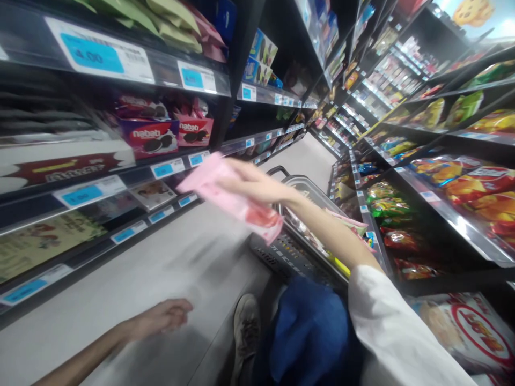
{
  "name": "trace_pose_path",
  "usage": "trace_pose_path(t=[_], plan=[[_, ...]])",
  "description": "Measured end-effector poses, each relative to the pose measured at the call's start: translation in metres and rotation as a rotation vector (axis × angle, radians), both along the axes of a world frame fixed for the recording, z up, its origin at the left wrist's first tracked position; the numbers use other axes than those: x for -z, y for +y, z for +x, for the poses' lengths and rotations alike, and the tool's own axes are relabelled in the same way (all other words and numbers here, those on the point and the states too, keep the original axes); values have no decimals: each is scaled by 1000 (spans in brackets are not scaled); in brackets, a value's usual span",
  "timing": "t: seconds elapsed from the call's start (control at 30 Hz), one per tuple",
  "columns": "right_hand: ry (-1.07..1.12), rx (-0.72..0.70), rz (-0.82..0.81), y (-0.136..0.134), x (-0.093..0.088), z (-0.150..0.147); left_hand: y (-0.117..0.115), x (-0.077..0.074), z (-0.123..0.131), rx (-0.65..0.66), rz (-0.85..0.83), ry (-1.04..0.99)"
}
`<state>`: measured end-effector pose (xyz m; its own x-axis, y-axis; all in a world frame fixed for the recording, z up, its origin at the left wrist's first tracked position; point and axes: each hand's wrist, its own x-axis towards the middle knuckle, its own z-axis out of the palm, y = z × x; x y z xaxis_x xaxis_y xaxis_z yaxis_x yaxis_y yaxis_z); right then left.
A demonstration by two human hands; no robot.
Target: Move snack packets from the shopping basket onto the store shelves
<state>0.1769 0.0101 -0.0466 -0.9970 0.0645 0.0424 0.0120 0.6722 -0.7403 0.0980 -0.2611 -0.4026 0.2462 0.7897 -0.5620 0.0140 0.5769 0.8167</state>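
My right hand (259, 183) grips a long pink snack packet (229, 195) with a red picture at its lower end. The packet is tilted and held in the air, in front of the left shelves. Behind and below it, a dark grey shopping basket (281, 260) with packaged goods inside stands on the floor, partly covered by my right arm. My left hand (163, 316) hangs low over the floor at the lower left, with its fingers curled together and nothing visible in them. Some blur softens both hands.
On the left, shelves hold Nabati boxes (153, 136), green packets (161, 19) and price tags (100, 51). Shelves on the right carry bagged snacks (478, 187), with a large white bag (470, 327) low down. My shoe (246, 327) is on the grey floor (161, 268).
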Motion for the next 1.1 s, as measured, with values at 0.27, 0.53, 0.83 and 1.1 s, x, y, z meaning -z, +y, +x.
trace_pose_path(t=[0.27, 0.53, 0.83, 1.1], plan=[[-418, -236, -215, -98, 174, -91, 20, -48, 10, -234, 36, -275], [-565, 16, -563, -107, 259, -51, 12, -53, 36, -456, 75, -421], [-665, 117, -823, -107, 266, -47, 8, -50, 45, -511, 8, -463], [-701, 120, -861, -111, 261, -48, 6, -46, 45, -544, -7, -495]])
